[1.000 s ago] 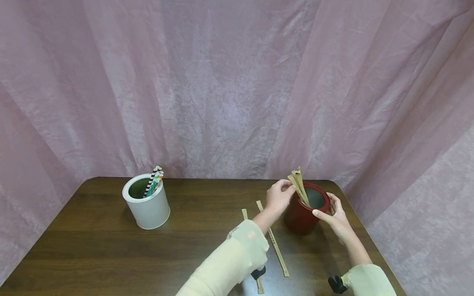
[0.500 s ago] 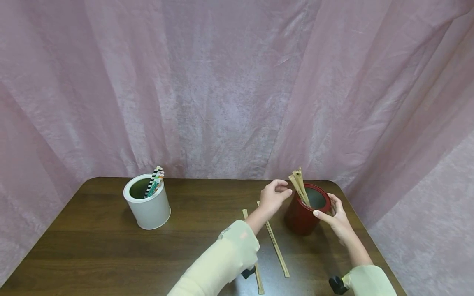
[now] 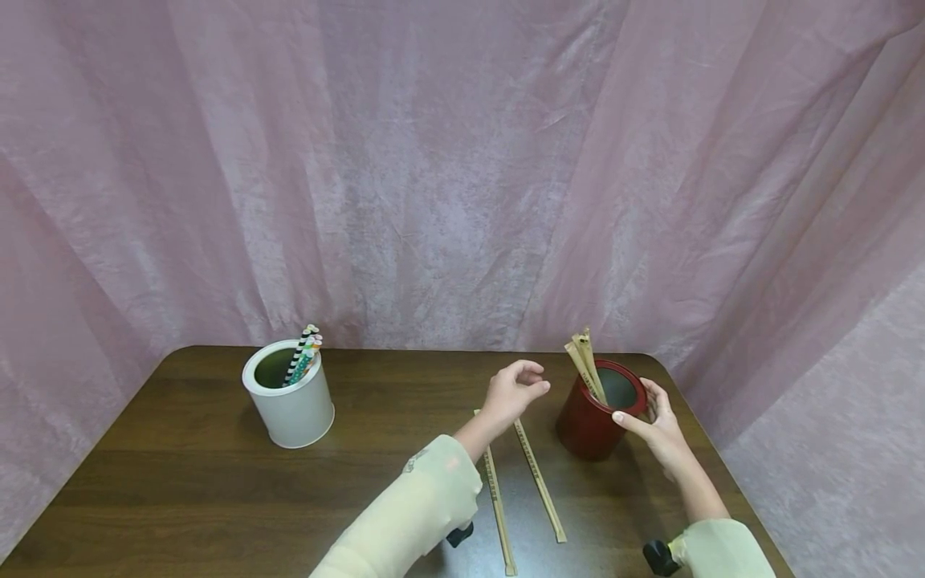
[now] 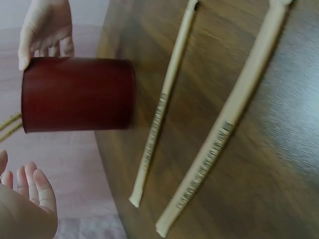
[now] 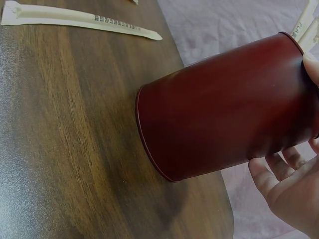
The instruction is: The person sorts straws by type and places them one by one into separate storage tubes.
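Note:
In the head view my right hand (image 3: 661, 429) holds a dark red canister (image 3: 588, 425) at its rim, thumb on the near side and fingers on the far side. Several slim paper-wrapped straws (image 3: 582, 363) stand in it, leaning left. My left hand (image 3: 509, 396), fingers loosely bent and holding nothing, hovers left of the canister. Under and in front of it, two more paper-wrapped straws (image 3: 542, 486) (image 4: 162, 109) lie roughly side by side on the table, printed with dark characters. The right wrist view shows fingertips (image 5: 261, 172) against the canister's side.
A white canister (image 3: 295, 413) stands at the left of the brown wooden table (image 3: 181, 482), with several colourfully patterned sticks (image 3: 303, 357) leaning in it. A pink curtain (image 3: 433, 201) hangs behind the table's back edge.
My left hand has let go of a paper-wrapped straw in the red canister and moved left and slightly down, away from it. The right hand stays on the canister's rim.

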`<state>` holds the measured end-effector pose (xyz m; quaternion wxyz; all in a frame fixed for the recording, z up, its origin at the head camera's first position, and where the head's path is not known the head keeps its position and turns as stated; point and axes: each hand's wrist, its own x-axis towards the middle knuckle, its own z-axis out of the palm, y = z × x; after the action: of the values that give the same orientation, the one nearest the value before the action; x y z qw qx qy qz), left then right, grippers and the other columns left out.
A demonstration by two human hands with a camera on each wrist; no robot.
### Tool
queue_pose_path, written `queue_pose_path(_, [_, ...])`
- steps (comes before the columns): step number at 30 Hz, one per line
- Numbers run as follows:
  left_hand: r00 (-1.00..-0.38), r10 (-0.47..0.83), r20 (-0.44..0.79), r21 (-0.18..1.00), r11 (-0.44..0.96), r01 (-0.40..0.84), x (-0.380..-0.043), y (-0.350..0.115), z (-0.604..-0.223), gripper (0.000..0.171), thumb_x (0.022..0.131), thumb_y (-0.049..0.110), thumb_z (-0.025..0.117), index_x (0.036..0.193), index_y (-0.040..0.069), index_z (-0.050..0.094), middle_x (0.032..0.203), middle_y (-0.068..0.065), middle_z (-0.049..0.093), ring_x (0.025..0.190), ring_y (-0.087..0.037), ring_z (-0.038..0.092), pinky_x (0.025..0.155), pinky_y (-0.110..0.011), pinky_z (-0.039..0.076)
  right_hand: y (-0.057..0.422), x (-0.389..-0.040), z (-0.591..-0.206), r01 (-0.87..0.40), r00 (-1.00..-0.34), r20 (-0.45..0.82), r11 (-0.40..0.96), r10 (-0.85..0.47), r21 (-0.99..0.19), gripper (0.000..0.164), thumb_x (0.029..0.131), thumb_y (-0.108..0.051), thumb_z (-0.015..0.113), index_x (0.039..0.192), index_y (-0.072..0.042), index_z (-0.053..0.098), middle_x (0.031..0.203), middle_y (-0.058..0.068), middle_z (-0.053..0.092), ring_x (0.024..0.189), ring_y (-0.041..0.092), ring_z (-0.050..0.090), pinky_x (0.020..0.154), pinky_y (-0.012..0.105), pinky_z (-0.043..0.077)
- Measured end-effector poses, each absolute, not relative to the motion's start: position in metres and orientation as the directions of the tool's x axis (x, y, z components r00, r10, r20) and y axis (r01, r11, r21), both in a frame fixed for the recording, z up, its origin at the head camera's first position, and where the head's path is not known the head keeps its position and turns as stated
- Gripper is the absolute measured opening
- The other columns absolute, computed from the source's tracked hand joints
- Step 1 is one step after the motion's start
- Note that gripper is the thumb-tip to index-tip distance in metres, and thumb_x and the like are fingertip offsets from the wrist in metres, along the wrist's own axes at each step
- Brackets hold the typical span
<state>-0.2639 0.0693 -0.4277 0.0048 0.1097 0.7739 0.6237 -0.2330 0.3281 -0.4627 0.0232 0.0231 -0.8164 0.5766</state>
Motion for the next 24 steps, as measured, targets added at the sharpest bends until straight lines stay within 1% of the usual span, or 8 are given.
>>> queue_pose_path(1, [-0.977,0.175,0.125,0.966,0.205,0.16,-0.264,0.067,-0.43,0.023,0.077,0.018,0.067,0.097,0.011,0.062,0.087,-0.004,0.066,0.074,-0.009,0.06,0.063,-0.019,0.046,0.327,-0.233,-0.462,-0.06,-0.998,0.063,0.336,-0.001,-0.94,0.079,0.081,-0.023,0.062,0.14,-0.022,0.01,0.146,0.015,0.009,0.135,0.034,0.004,0.104,0.055,0.012])
queue_pose_path(4, [-0.977,0.174,0.12,0.958,0.237,0.16,-0.263,0.062,-0.438,0.022,0.076,0.018,0.068,0.096,0.011,0.063,0.085,-0.004,0.066,0.077,-0.01,0.058,0.065,-0.021,0.045,0.32,-0.227,-0.451,-0.052,-0.998,0.055,0.319,0.0,-0.946,0.083,0.08,-0.02,0.063,0.14,-0.014,0.007,0.146,0.019,0.007,0.135,0.036,0.002,0.105,0.056,0.01])
queue_pose_path(6, [-0.98,0.169,0.108,0.959,0.242,0.147,-0.263,0.058,-0.444,0.021,0.076,0.018,0.068,0.096,0.011,0.063,0.084,-0.004,0.066,0.076,-0.01,0.058,0.064,-0.021,0.044,0.317,-0.225,-0.446,-0.049,-0.999,0.053,0.306,0.005,-0.951,0.084,0.079,-0.017,0.064,0.14,-0.008,0.006,0.145,0.021,0.007,0.134,0.038,0.001,0.104,0.057,0.01])
queue_pose_path(8, [-0.981,0.166,0.098,0.961,0.242,0.137,-0.262,0.054,-0.45,0.022,0.076,0.018,0.067,0.096,0.01,0.063,0.085,-0.005,0.066,0.073,-0.01,0.057,0.061,-0.022,0.044,0.315,-0.223,-0.444,-0.043,-0.999,0.047,0.3,0.006,-0.953,0.085,0.079,-0.016,0.064,0.139,-0.006,0.005,0.145,0.021,0.007,0.134,0.037,0.001,0.105,0.057,0.009])
queue_pose_path(12, [-0.985,0.166,0.058,0.97,0.223,0.095,-0.261,0.046,-0.463,0.023,0.078,0.017,0.066,0.099,0.009,0.061,0.087,-0.007,0.065,0.068,-0.009,0.056,0.057,-0.021,0.046,0.315,-0.223,-0.443,-0.028,-0.999,0.035,0.318,0.016,-0.948,0.084,0.079,-0.018,0.064,0.14,-0.011,0.006,0.145,0.021,0.008,0.134,0.037,0.003,0.103,0.058,0.01])
queue_pose_path(15, [-0.986,0.162,0.037,0.978,0.196,0.069,-0.262,0.041,-0.475,0.024,0.078,0.015,0.066,0.099,0.006,0.061,0.087,-0.009,0.065,0.069,-0.013,0.058,0.056,-0.022,0.048,0.315,-0.223,-0.443,-0.029,-0.999,0.035,0.32,0.011,-0.947,0.085,0.079,-0.021,0.064,0.14,-0.013,0.006,0.145,0.021,0.007,0.134,0.037,0.002,0.104,0.057,0.01])
queue_pose_path(20, [-0.989,0.147,0.026,0.984,0.168,0.051,-0.261,0.034,-0.488,0.026,0.078,0.011,0.066,0.101,0.0,0.06,0.085,-0.011,0.065,0.066,-0.014,0.059,0.054,-0.023,0.048,0.313,-0.221,-0.44,-0.03,-0.999,0.035,0.295,0.011,-0.955,0.086,0.079,-0.015,0.064,0.139,-0.006,0.004,0.145,0.022,0.007,0.134,0.037,0.002,0.106,0.054,0.009])
queue_pose_path(24, [-0.99,0.141,0.02,0.982,0.185,0.047,-0.259,0.029,-0.495,0.027,0.076,0.01,0.067,0.099,-0.002,0.059,0.082,-0.011,0.065,0.06,-0.022,0.059,0.049,-0.021,0.045,0.311,-0.221,-0.438,-0.014,-1.0,0.021,0.296,0.02,-0.955,0.084,0.079,-0.011,0.062,0.139,-0.004,0.003,0.144,0.022,0.008,0.134,0.036,0.002,0.106,0.054,0.01])
